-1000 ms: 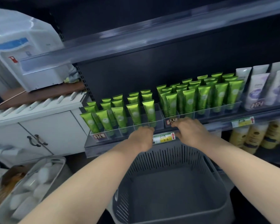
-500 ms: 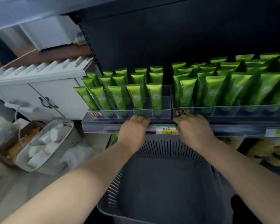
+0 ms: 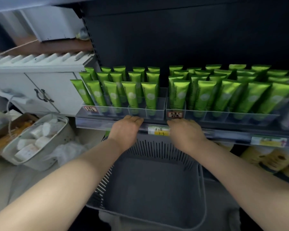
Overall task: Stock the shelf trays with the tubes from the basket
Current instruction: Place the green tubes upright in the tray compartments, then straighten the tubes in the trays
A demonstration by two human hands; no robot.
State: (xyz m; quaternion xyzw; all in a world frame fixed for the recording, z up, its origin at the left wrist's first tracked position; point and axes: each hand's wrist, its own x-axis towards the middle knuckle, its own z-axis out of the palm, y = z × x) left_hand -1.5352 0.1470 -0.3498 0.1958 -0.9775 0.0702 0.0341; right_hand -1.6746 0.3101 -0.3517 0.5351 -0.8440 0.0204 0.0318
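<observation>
Both the left hand (image 3: 126, 129) and right hand (image 3: 185, 132) lie flat and empty against the shelf edge (image 3: 97, 125), seemingly squaring the trays (image 3: 154, 114), since the basket (image 3: 201, 189) looks bare.

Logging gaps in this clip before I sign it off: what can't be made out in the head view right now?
- Right tray: its right end is cut off by the frame edge.
- Left hand and right hand: palms down at the shelf edge, so grip is hidden.
- Price label: print is too blurred to read.
- Grey basket: near rim is cut off; no tubes show inside.
- White tub: contents are blurred.
</observation>
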